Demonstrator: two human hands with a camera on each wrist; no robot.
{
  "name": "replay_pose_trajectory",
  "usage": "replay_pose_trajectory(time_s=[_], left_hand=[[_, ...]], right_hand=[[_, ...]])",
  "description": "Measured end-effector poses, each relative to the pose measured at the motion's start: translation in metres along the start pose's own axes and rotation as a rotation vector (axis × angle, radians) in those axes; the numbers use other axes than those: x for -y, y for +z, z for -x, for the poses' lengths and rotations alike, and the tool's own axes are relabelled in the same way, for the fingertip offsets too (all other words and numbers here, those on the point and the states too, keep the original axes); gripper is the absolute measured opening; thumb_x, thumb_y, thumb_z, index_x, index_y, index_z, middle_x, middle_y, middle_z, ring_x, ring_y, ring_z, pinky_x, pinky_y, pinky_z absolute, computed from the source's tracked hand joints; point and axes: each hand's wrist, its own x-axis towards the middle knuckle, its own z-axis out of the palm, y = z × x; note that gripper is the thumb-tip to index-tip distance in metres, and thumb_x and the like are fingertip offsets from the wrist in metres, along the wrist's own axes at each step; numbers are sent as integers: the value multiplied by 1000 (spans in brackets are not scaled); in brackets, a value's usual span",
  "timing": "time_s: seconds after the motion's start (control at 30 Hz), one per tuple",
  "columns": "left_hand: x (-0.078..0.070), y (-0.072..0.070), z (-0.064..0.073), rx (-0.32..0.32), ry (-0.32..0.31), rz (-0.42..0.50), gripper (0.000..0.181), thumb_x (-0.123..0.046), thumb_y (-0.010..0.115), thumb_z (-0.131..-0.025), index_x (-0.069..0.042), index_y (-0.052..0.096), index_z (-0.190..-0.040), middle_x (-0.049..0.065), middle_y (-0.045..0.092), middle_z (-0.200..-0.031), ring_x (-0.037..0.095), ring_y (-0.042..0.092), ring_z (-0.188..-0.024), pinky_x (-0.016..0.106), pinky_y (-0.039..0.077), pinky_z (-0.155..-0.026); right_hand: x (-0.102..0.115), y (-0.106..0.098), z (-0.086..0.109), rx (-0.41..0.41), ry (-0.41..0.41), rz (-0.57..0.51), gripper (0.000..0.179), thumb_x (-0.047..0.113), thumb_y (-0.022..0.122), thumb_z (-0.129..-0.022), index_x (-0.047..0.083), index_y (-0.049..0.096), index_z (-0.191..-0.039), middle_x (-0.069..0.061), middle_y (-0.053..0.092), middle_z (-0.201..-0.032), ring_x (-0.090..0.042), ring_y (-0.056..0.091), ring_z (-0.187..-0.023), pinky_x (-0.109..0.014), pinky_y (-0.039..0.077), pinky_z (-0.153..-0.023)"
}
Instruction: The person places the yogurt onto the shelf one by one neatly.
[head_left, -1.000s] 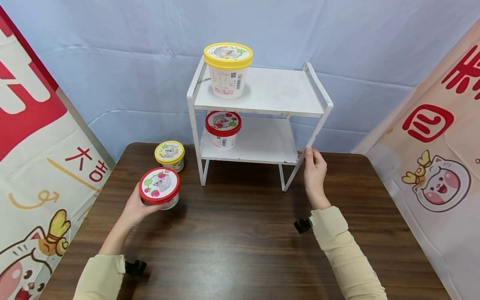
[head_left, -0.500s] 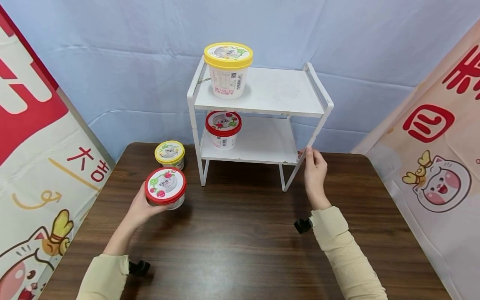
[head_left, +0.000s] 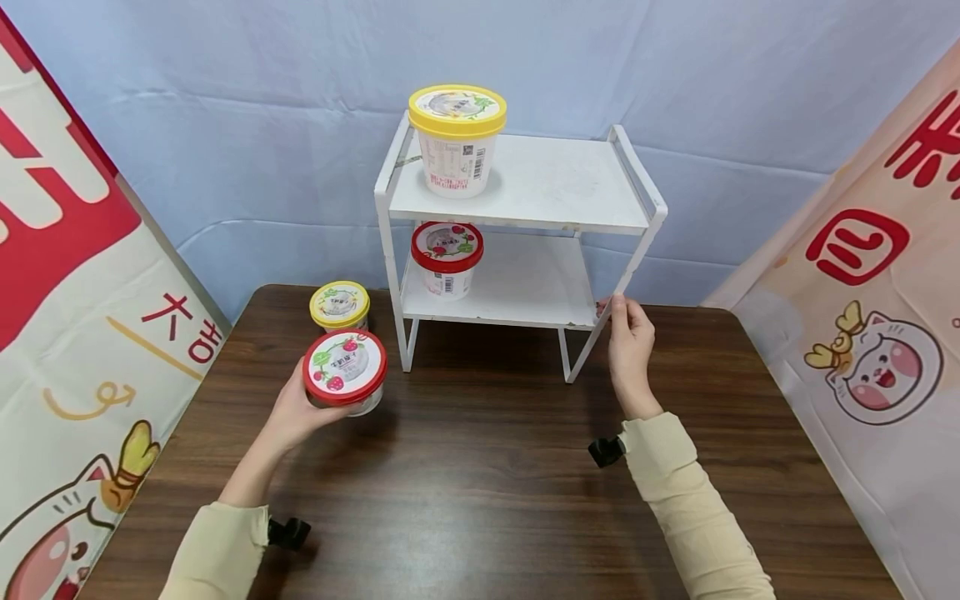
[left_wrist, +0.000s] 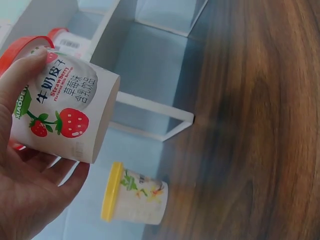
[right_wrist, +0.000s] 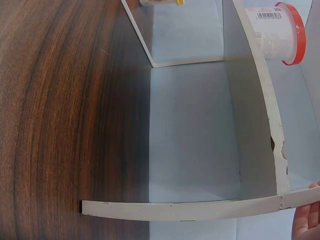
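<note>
Left hand (head_left: 295,410) grips red-lidded strawberry tub (head_left: 345,367); right hand (head_left: 632,348) grips white rack leg (head_left: 632,265) — hands well apart

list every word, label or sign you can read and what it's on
"牛奶皮子": red-lidded tub in the left hand
"Strawberry": same tub
"草莓味": same tub
"含乳饮品": same tub
"XIAO…": same tub, rest unclear
"大吉": left banner; another sign cut off
Right banner: large characters cut off or unclear
Too small or blurred: remaining print on the held tub, yellow-lidded tubs and other red-lidded tub
</note>
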Motion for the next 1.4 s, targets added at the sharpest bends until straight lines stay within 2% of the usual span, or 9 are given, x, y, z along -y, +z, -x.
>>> replay_pose_trajectory(time_s=[0.13, 0.37, 0.6, 0.8, 1.0, 1.4], left_hand=[[-4, 4, -1, 5, -10, 1, 96, -20, 80, -68, -3, 20, -140, 20, 37, -134, 34, 35, -121, 59, 32, -96], [-14, 13, -4, -3, 14, 4, 92, -19, 81, -67, -4, 24, -138, 18, 40, -131, 33, 38, -118, 57, 36, -94], [-21, 23, -5, 18, 34, 44, 92, -18, 82, -66, -6, 26, -137, 16, 42, -130, 30, 39, -117, 55, 38, -93], [-26, 31, -5, 36, 49, 48, 92, -19, 82, -65, -8, 27, -137, 14, 43, -130, 29, 41, -116, 54, 40, -92], [-29, 37, -5, 43, 61, 32, 92, -19, 83, -64, -8, 28, -136, 13, 45, -127, 29, 43, -115, 53, 40, -92], [-43, 44, -7, 51, 84, 18, 91, -20, 83, -63, -6, 30, -135, 15, 45, -129, 29, 43, -116, 51, 41, -92]], right_hand=[[0, 0, 0, 1, 1, 6, 23, 19, 45, -97, 8, 61, -84, -33, 54, -91, -14, 52, -80, -20, 41, -73], [-29, -2, -8, -19, -2, 11, 27, 29, 47, -95, 10, 63, -85, -28, 57, -91, -9, 52, -79, -21, 41, -74], [-10, -1, -3, 6, 1, -4, 23, 20, 46, -96, 8, 62, -84, -32, 55, -91, -14, 52, -80, -20, 40, -73], [3, 0, 2, 6, -8, 20, 24, 19, 45, -97, 6, 62, -85, -31, 54, -91, -17, 51, -80, -20, 39, -72], [4, -1, 2, 10, 0, 25, 24, 18, 44, -97, 4, 61, -87, -33, 55, -94, -24, 50, -82, -20, 39, -72], [3, -1, 2, 9, 9, 25, 24, 20, 45, -97, 6, 61, -86, -32, 55, -95, -18, 52, -83, -20, 40, -73]])
